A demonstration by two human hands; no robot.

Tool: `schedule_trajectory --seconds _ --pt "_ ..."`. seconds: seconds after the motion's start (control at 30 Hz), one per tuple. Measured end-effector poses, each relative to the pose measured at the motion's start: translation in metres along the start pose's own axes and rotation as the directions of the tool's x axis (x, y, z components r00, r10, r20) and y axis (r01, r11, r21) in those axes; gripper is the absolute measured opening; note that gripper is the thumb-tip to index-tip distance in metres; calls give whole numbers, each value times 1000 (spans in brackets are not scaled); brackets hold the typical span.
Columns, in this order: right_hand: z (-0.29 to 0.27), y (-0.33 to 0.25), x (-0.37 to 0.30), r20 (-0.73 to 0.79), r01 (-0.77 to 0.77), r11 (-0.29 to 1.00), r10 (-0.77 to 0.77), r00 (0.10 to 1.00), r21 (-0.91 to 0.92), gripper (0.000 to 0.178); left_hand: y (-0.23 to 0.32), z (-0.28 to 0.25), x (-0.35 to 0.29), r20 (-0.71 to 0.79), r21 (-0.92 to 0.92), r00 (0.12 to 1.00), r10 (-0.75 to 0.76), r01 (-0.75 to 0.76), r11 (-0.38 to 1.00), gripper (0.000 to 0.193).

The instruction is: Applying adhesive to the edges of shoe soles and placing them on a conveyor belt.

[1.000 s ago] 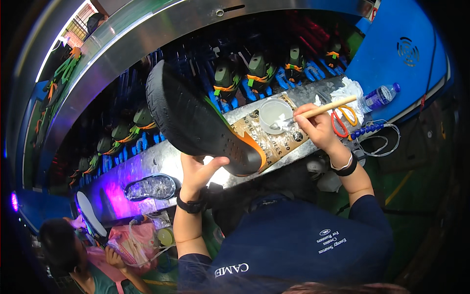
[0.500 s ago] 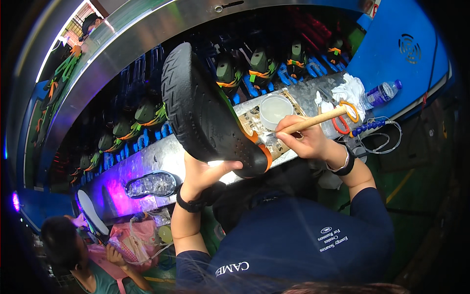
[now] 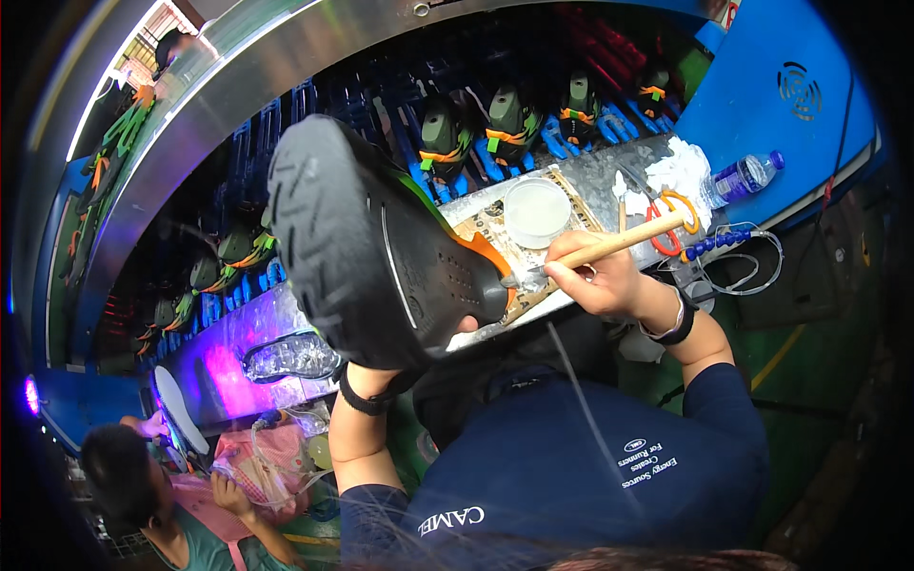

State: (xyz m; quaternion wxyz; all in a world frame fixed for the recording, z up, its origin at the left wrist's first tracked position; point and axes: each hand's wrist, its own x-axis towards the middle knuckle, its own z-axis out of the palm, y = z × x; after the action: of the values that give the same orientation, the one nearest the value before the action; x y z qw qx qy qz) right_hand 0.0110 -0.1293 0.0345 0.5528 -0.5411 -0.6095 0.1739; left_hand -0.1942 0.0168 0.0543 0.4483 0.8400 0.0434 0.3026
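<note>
A black shoe (image 3: 419,243) with a thick treaded sole and orange and green trim is tilted in front of me, its tread toward the left. My left hand (image 3: 466,324) grips it from below; most of that hand is hidden behind the shoe. In my right hand (image 3: 602,283) is a brush (image 3: 628,236), held by its pale wooden handle. The brush tip meets the orange trim at the narrow right end of the shoe. Just beyond my right fingers stands a round clear dish (image 3: 537,211) of whitish liquid on printed cardboard (image 3: 491,228).
Scissors (image 3: 666,246), white cloth (image 3: 678,171) and a bottle (image 3: 745,178) lie on the bench at right. A clear shoe-shaped piece (image 3: 293,357) lies at left. Dark shoes (image 3: 511,124) hang in the blue machine. A co-worker (image 3: 124,476) holds a pale sole (image 3: 179,407) at lower left.
The shoe has swung left and nearer, its tread turning more toward me. My left thumb has slipped mostly out of sight. The brush tip has shifted slightly down and left.
</note>
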Motion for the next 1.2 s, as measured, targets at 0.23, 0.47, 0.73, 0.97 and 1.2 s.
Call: schedule_trajectory --seconds 0.23,0.47,0.73,0.97,1.2 --pt "6 -9 -2 -47 26 997 -23 999 68 3 10 2 -5 56 248 985 162 -170 954 49" --pt "7 -8 -4 -127 -230 918 283 951 324 4 -3 0 -15 9 83 971 -237 236 968 61" --pt "18 -3 -8 -134 25 997 -14 991 78 5 -27 2 -24 -40 418 999 4 13 909 66" --pt "14 -7 -6 -184 -149 951 203 962 270 3 -16 -2 -4 -90 48 995 35 -31 998 51" --pt "7 -1 2 -15 -32 999 32 999 25 5 -29 -6 4 -222 -531 958 -184 40 847 48"
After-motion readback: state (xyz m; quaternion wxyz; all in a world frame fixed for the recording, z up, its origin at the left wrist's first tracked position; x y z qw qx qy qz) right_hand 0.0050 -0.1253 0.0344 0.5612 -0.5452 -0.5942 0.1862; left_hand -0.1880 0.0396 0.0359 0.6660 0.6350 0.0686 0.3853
